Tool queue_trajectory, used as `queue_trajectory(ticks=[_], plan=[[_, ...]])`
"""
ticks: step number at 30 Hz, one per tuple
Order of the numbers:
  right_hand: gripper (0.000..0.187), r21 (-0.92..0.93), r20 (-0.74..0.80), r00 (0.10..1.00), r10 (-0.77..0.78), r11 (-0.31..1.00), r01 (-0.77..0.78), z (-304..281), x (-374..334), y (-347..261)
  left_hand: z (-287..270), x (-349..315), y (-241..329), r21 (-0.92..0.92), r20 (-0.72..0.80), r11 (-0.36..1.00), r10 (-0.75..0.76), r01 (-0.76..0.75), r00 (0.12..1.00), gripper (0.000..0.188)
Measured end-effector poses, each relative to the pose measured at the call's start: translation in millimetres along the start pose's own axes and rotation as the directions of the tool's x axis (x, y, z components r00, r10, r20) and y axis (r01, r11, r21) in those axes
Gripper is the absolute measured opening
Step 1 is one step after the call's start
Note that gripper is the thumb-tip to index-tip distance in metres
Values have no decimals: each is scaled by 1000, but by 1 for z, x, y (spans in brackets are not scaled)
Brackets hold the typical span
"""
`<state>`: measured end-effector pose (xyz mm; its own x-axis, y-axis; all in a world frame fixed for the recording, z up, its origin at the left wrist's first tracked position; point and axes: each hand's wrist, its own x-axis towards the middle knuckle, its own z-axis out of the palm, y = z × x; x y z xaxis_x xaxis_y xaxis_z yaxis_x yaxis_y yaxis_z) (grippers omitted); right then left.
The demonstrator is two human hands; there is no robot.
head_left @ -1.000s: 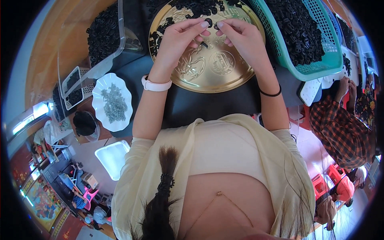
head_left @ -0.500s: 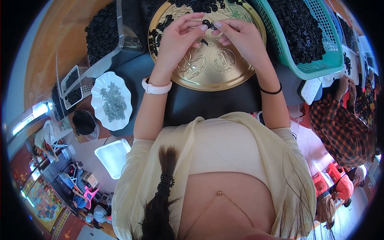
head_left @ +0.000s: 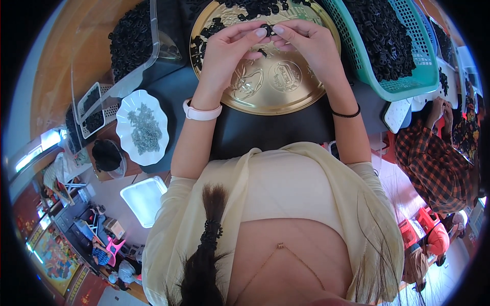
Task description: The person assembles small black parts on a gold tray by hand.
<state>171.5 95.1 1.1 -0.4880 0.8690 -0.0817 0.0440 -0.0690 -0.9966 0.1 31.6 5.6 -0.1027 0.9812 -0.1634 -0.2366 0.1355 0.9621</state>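
Note:
Over a round gold tray [head_left: 278,101], my left hand [head_left: 229,48] and my right hand [head_left: 309,46] meet fingertip to fingertip. Each pinches a small black plastic piece [head_left: 267,29] between thumb and fingers, and the fingers partly cover it. I cannot tell whether it is one part or two pressed together. A small black part [head_left: 263,52] shows just below my left fingers. More loose black parts [head_left: 250,7] lie along the tray's far and left sides.
At the right stands a green basket [head_left: 403,94] heaped with black parts. A clear bin [head_left: 153,56] of black parts is at the left. Nearer, a white scalloped dish [head_left: 162,122] holds small grey pieces. A person in a checked shirt [head_left: 429,163] works at far right.
My fingertips have come closer together, and the black piece that showed between them is now more covered. My left hand has shifted slightly down and right.

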Motion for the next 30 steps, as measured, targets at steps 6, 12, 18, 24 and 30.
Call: queue_trajectory(ticks=[6, 12, 18, 24, 30], plan=[[40, 252, 156, 985, 81, 960, -119, -3, 3, 2, 3, -6, 5, 26, -8, 999, 35, -35, 999, 29], [46, 358, 429, 900, 79, 900, -250, 3, -4, -6, 1, -14, 7, -48, 26, 998, 49, -48, 998, 28], [47, 340, 416, 899, 138, 893, -295, 11, -7, -10, -3, -18, 3, -53, 12, 998, 18, -18, 1000, 26], [45, 332, 422, 893, 155, 891, -311, 11, -5, -7, 1, -20, 1, -12, -28, 998, 54, -54, 998, 24], [45, 409, 442, 892, 91, 865, -291, 18, -9, -12, 10, -29, 12, 27, -42, 996, 86, -85, 995, 24]])
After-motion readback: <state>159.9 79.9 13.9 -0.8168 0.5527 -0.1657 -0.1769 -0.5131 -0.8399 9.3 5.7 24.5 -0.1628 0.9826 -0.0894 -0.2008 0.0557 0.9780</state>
